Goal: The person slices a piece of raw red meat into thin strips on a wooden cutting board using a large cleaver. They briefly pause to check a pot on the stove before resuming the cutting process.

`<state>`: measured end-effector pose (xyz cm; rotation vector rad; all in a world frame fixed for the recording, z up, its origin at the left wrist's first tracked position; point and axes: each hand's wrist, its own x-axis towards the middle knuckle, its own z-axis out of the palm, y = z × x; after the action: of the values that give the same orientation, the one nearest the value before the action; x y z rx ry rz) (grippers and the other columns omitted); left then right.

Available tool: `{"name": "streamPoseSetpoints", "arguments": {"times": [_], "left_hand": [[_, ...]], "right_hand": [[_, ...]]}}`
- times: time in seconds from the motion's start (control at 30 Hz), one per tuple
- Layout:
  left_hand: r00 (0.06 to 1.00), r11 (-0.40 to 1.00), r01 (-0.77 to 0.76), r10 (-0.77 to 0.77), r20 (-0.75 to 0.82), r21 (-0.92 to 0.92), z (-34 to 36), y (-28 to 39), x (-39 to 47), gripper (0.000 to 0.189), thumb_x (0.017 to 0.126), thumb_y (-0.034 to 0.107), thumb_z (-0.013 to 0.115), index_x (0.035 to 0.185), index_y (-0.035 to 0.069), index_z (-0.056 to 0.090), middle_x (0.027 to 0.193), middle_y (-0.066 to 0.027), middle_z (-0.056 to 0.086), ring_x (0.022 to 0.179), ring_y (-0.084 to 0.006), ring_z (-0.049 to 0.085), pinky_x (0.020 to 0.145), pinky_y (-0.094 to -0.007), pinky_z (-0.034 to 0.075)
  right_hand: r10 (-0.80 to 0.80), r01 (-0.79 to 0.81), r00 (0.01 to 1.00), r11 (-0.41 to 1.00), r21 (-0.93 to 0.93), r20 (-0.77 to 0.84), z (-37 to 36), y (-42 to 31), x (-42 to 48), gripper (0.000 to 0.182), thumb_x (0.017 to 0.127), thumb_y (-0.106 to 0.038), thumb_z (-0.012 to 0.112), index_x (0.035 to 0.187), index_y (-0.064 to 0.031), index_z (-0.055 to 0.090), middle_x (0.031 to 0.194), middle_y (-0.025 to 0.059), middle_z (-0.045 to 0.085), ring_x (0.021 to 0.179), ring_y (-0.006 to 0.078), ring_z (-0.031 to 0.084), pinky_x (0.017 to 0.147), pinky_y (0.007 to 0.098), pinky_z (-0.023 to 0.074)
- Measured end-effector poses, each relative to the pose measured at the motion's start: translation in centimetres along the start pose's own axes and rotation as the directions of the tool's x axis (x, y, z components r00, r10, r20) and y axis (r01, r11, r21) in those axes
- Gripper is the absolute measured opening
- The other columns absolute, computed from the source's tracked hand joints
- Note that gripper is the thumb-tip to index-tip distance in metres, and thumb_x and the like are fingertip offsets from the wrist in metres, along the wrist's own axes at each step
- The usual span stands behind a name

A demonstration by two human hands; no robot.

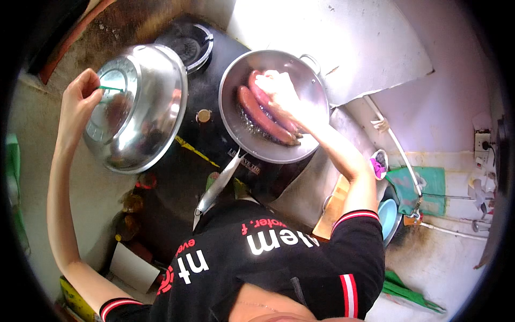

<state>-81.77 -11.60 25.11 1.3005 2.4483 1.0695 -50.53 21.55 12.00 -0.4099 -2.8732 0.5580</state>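
Note:
My left hand (82, 90) pinches a green strap (111, 88) at the top of a shiny metal domed lid (155, 116), which hangs tilted on its side left of the pan. Two long reddish-purple eggplants (263, 114) lie side by side in a grey metal wok (237, 137), their stem ends toward the lower right. Small bubbles or drops of liquid show around them. Inside the wok, my right hand (279, 90) has its fingers curled on the farther eggplant; strong glare blurs the fingertips. The wok's long metal handle (219, 187) points toward my body.
Under the wok is a black stove (219, 100) with another burner (193, 46) behind the lid. A bright white panel (346, 44) stands behind. At right are a wooden board (334, 205), a light blue basin (387, 217) and a white pipe (396, 139). Bottles (128, 225) stand at lower left.

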Motion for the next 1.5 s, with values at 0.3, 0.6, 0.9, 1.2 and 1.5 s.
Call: {"name": "streamPoseSetpoints", "arguments": {"times": [0.3,0.6,0.9,1.2,1.5], "left_hand": [[0.999,0.998,-0.038,0.037,0.031,0.046,0.7,1.0,0.9,0.012,0.081,0.008,0.057,0.077,0.002,0.048,0.068,0.0018,0.043,0.065,-0.0063,0.042,0.059,-0.0233,0.034],[0.972,0.980,-0.198,0.194,0.136,0.021,3.1,4.1,3.4,0.009,0.078,0.006,0.057,0.080,0.000,0.049,0.070,-0.0024,0.046,0.067,-0.0098,0.047,0.063,-0.0262,0.039],[0.924,0.950,-0.311,0.295,0.243,0.030,6.9,9.4,5.7,0.010,0.080,-0.002,0.056,0.083,0.002,0.047,0.075,0.0036,0.042,0.071,-0.0038,0.040,0.064,-0.0199,0.035],[0.907,0.932,-0.362,0.359,0.221,-0.028,8.5,12.2,6.4,0.007,0.080,0.002,0.056,0.083,0.001,0.050,0.072,0.0010,0.046,0.069,-0.0061,0.044,0.065,-0.0224,0.039],[0.936,0.961,-0.272,0.274,0.222,-0.041,6.9,10.0,4.5,0.007,0.081,0.003,0.056,0.081,0.003,0.050,0.070,0.0017,0.044,0.067,-0.0056,0.042,0.063,-0.0213,0.037]], "right_hand": [[-0.312,0.335,0.942,0.859,-0.387,0.123,4.3,-0.3,-3.7,0.037,0.075,-0.006,0.055,0.112,-0.0033,0.058,0.105,0.0148,0.057,0.106,0.0307,0.052,0.087,0.0435,0.0402],[-0.221,0.139,0.958,0.914,-0.381,-0.181,-5.0,-3.4,-6.8,0.036,0.077,-0.009,0.060,0.112,-0.0071,0.065,0.122,0.0129,0.062,0.104,0.0307,0.060,0.086,0.0406,0.0467],[0.239,-0.346,0.852,0.925,-0.159,-0.465,-10.0,-3.8,-18.6,0.014,0.078,-0.003,0.067,0.090,-0.0084,0.064,0.091,0.0075,0.060,0.073,0.0275,0.065,0.063,0.0377,0.0516],[0.314,-0.337,0.923,0.938,-0.075,-0.220,-4.5,0.8,-20.3,0.007,0.076,-0.009,0.061,0.082,-0.0065,0.062,0.085,0.0120,0.060,0.072,0.0305,0.062,0.065,0.0401,0.0498],[0.242,-0.312,0.917,0.931,-0.189,-0.318,2.6,7.0,-15.3,0.011,0.071,-0.015,0.061,0.076,-0.0049,0.062,0.079,0.0128,0.062,0.087,0.0319,0.061,0.080,0.0454,0.0467]]}}
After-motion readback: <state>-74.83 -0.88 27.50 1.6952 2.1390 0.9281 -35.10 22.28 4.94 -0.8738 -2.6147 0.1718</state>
